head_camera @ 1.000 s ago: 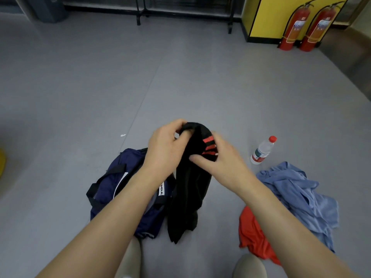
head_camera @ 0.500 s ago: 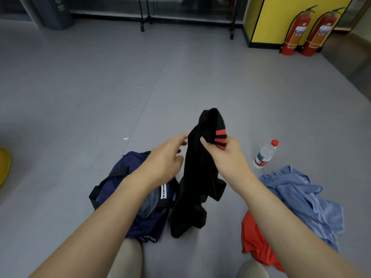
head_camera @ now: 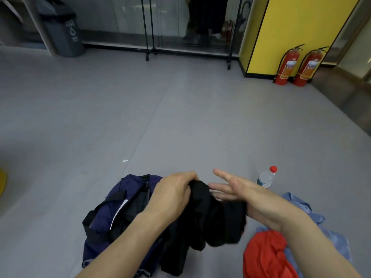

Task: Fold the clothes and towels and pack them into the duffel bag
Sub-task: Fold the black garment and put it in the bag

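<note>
My left hand (head_camera: pixel 172 192) grips the top of a black garment (head_camera: pixel 212 219), which hangs bunched in front of me over the floor. To its right, my right hand (head_camera: pixel 239 192) is flat with straight fingers, its palm against the side of the black cloth. A navy duffel bag (head_camera: pixel 112 215) with black straps lies on the floor at the lower left, partly behind my left forearm. On the floor at the lower right lie a crumpled red garment (head_camera: pixel 267 255) and a light blue garment (head_camera: pixel 301 205), both partly hidden by my right arm.
A plastic water bottle (head_camera: pixel 266 177) with a red cap lies on the grey floor right of my hands. Far back stand a grey bin (head_camera: pixel 64 31), a black clothes rack (head_camera: pixel 188 51), a yellow wall panel and two red fire extinguishers (head_camera: pixel 297 65).
My right hand let go of the black garment and opened flat beside it. My left hand took hold of the top. The garment dropped lower and bunched, and the view tilted up.
</note>
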{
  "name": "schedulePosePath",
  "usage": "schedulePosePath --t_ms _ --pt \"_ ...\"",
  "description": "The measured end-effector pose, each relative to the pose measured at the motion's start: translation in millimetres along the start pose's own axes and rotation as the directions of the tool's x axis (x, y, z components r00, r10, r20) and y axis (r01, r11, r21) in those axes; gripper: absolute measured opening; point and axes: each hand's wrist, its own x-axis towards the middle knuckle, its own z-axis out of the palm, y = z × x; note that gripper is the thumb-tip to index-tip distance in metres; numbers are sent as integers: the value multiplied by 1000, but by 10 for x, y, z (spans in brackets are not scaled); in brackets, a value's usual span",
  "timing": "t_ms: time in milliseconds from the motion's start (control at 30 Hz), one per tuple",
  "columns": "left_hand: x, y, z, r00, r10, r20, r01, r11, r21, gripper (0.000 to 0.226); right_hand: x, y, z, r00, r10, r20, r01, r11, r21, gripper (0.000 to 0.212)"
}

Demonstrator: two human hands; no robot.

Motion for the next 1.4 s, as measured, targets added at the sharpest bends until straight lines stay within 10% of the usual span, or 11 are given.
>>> schedulePosePath --t_ms 333,533,767,933,1100,1200,1400 --pt "-155 296 33 971 234 48 -232 972 -48 46 551 301 163 926 217 -308 -250 966 -72 18" --pt "-167 219 16 969 186 161 -178 982 -62 41 563 281 155 941 44 -336 -88 989 -117 42" --pt "12 -54 -31 980 -187 63 195 966 -172 44 400 76 241 971 -138 -193 97 973 -208 44" --pt "94 -93 -20 931 -174 321 321 810 -491 41 278 -24 296 968 -219 -121 200 968 -155 41" --pt "108 -54 -28 895 -350 277 446 659 -606 17 232 -34 148 963 -213 -164 215 977 -8 44" --pt "91 -3 -75 914 -339 222 390 591 -706 19 229 28 89 984 -147 -100 142 988 -54 53" --pt "3 234 -185 988 -69 139 138 801 -582 35 301 121 95 989 -117 -87 99 977 -189 45"
